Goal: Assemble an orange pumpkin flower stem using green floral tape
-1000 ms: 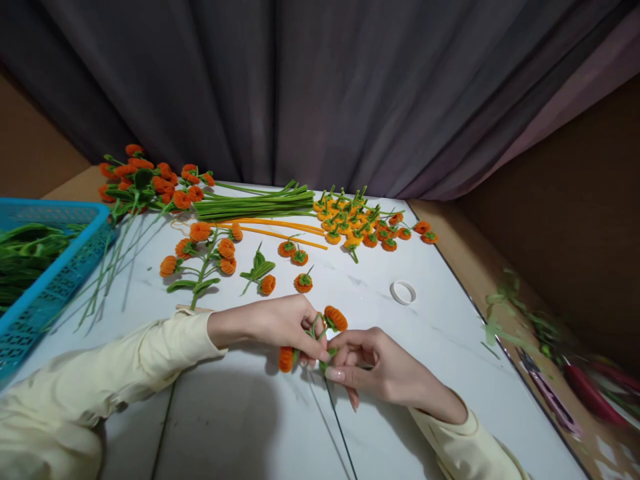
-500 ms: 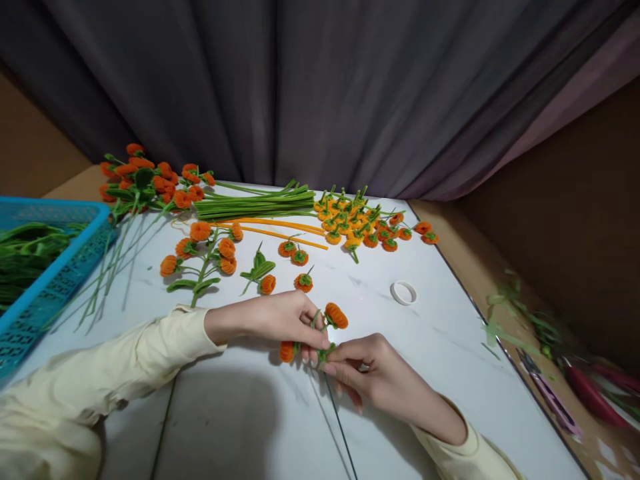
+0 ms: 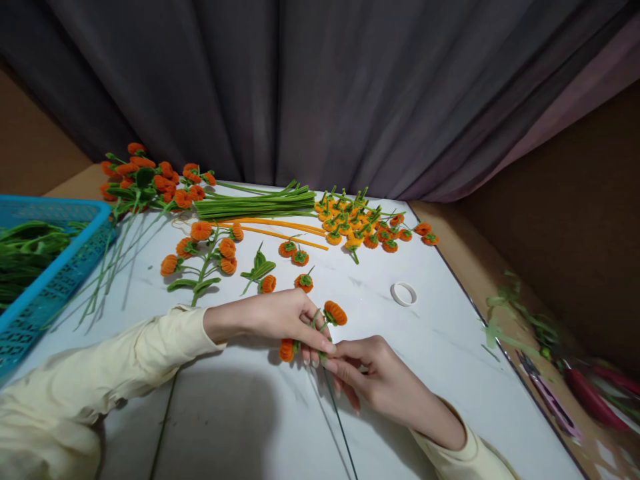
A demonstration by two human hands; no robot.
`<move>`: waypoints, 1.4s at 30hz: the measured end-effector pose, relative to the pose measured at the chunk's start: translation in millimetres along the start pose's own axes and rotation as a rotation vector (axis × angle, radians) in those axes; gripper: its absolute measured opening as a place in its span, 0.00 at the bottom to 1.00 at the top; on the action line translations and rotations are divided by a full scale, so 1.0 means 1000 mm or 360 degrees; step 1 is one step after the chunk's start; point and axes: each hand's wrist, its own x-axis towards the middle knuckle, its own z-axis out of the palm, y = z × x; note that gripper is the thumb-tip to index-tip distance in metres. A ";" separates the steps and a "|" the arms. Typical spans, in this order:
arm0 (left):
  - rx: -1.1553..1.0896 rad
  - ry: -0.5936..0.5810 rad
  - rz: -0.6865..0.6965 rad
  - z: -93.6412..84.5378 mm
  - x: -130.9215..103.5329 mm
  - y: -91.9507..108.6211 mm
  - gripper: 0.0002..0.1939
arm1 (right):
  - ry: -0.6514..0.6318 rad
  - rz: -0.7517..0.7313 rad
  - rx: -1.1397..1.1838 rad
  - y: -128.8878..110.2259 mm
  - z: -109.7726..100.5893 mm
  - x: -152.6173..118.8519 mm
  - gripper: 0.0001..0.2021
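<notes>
My left hand (image 3: pixel 290 323) is closed round a thin green flower stem (image 3: pixel 336 410) near the middle of the white table. Two orange fuzzy flowers are on the held piece: one (image 3: pixel 335 313) above my fingertips, the other (image 3: pixel 287 350) below my left palm. My right hand (image 3: pixel 370 377) pinches the same stem just beneath my left thumb, and the fingertips of both hands meet there. The stem's long lower end runs down toward the table's near edge. Loose orange flower heads (image 3: pixel 303 283) lie just beyond my left hand. Fingers partly hide the joint.
Left stands a blue basket (image 3: pixel 55 280) of green leaves. An orange flower branch (image 3: pixel 203 270), green stems (image 3: pixel 255 203), yellow flower heads (image 3: pixel 350 220) and a bunch of orange flowers (image 3: pixel 143 177) lie farther back. A white tape ring (image 3: pixel 403 293) and pink-handled cutters (image 3: pixel 553 407) are right.
My fingertips have drawn closer together over the stem, covering the green bit that showed between them. The upper orange flower has shifted slightly up and left.
</notes>
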 end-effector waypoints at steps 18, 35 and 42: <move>-0.0016 0.0050 -0.0080 0.003 0.000 -0.001 0.06 | 0.0006 -0.0032 -0.0272 -0.006 0.000 -0.003 0.11; -0.0018 -0.0003 -0.0062 0.008 -0.001 -0.001 0.06 | 0.0221 -0.0565 -0.1139 -0.011 0.010 -0.017 0.13; 0.0013 0.0028 -0.0068 0.007 -0.002 -0.001 0.06 | 0.0400 -0.0695 -0.1282 -0.004 0.015 -0.017 0.13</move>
